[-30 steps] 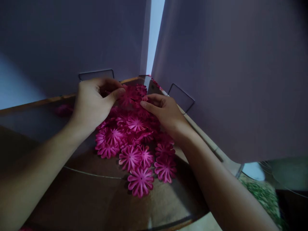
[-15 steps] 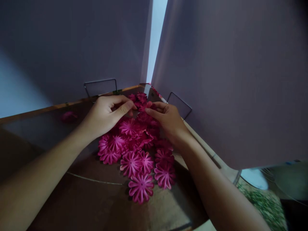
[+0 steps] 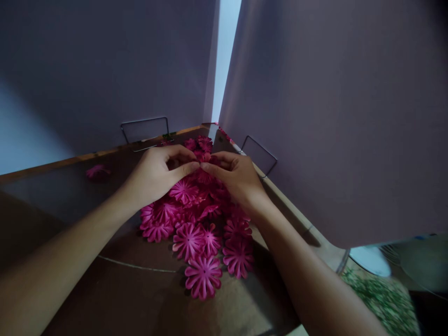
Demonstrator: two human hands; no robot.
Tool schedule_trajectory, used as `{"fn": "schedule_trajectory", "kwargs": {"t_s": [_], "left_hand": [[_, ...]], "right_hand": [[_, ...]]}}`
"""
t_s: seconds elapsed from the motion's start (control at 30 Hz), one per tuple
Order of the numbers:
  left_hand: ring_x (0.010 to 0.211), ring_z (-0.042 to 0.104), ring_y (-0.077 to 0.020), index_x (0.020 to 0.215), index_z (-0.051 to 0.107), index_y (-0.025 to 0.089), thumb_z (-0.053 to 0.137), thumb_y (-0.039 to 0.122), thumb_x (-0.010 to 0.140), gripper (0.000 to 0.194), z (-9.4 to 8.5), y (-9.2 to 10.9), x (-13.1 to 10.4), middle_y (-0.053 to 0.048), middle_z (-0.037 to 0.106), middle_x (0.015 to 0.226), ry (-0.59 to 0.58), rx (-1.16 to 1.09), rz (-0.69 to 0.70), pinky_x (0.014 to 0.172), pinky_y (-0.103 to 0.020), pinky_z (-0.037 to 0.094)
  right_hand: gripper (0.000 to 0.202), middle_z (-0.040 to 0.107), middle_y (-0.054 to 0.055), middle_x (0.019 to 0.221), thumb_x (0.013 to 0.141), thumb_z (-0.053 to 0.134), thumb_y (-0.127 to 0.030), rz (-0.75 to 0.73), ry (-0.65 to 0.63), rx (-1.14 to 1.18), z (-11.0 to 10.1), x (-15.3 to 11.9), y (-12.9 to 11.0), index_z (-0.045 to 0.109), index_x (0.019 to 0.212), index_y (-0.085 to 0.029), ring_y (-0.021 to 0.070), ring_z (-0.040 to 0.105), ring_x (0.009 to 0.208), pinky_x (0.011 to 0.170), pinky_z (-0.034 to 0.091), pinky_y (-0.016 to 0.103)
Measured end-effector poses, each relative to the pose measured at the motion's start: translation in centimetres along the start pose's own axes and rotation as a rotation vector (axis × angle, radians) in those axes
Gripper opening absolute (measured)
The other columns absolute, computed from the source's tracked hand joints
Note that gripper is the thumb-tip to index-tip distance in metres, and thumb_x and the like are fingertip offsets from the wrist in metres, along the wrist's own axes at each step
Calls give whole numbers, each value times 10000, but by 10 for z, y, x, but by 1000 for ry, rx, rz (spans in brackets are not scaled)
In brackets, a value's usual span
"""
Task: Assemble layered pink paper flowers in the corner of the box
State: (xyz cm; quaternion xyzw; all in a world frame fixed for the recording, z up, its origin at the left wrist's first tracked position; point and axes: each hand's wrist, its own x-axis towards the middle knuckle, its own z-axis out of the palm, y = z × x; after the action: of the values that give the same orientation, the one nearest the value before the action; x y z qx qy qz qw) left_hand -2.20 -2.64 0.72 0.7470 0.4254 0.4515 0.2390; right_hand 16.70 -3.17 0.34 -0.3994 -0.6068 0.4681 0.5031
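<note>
The pink flower [image 3: 206,157] pinched in the right hand [image 3: 241,179] is best gripped lightly; any hold by the left hand [image 3: 154,172] cannot be told.

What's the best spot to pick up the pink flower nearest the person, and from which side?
I'd pinch that front flower by its near petals, coming from the person's side: it lies spread out, that edge is free, and its far edge crowds the pile.

Pink flowers [image 3: 189,240] partly hidden
</note>
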Motion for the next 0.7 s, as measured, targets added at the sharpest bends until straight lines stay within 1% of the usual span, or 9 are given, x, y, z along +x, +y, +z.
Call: {"fn": "schedule_trajectory", "kwargs": {"t_s": [0.1, 0.17, 0.3, 0.43, 0.5, 0.57, 0.7], "left_hand": [[755, 626, -150, 911, 711, 206, 705, 350, 834, 164, 0, 1, 0, 4, 730, 854, 19, -8, -10, 703, -274, 468], [758, 629, -148, 918, 710, 202, 700, 346, 838, 166, 0, 2, 1, 2, 734, 858, 19, -10, -10, 705, -268, 471], [759, 630, -148, 927, 717, 217, 687, 364, 843, 173, 0, 3, 0, 7, 733, 876, 16, 37, 13, 699, -263, 468], [841, 653, -190, 967, 719, 233, 676, 441, 834, 250, 1, 4, -2, -15, 740, 940, 55, 58, 20, 753, -280, 492], [861, 659, -198, 985, 715, 230, 655, 470, 844, 285, 2, 5, -2, -27, 740, 964, 73, 43, 13, 759, -280, 498], [853, 662, -193, 979, 716, 228, 646, 469, 854, 280, 1, 5, -2, -27, 739, 957, 74, 25, 16, 744, -272, 499], [858, 670, -182, 981, 715, 227, 694, 414, 828, 243, 1, 3, 0, -21, 741, 954, 19, -42, 28, 755, -261, 509]], "right_hand": [[255, 751, 35, 924, 793, 717, -434, 38, -58, 31, 0, -2, -3, 744, 941, -229, 173, 679, 794, 690, 511, 282], [257, 751, 33, 923, 810, 699, -443, 48, -66, 64, 1, -3, -4, 747, 948, -231, 166, 676, 781, 689, 506, 277], [252, 737, 27, 822, 739, 768, -435, 62, -18, 101, 2, -2, -4, 738, 865, -218, 163, 655, 705, 634, 494, 273], [286, 714, 17, 763, 716, 778, -463, 30, 13, 37, 1, -1, 0, 714, 827, -208, 168, 642, 684, 621, 483, 276], [291, 712, 18, 769, 717, 775, -467, 1, 8, -10, 1, -1, 2, 708, 826, -206, 168, 638, 694, 617, 473, 271], [284, 717, 22, 800, 728, 767, -466, -25, -5, -39, 2, 0, 4, 707, 836, -210, 171, 641, 725, 628, 472, 268], [265, 733, 31, 907, 808, 688, -470, -55, -12, -53, 5, 1, 7, 721, 902, -225, 182, 660, 835, 703, 489, 274]]}}
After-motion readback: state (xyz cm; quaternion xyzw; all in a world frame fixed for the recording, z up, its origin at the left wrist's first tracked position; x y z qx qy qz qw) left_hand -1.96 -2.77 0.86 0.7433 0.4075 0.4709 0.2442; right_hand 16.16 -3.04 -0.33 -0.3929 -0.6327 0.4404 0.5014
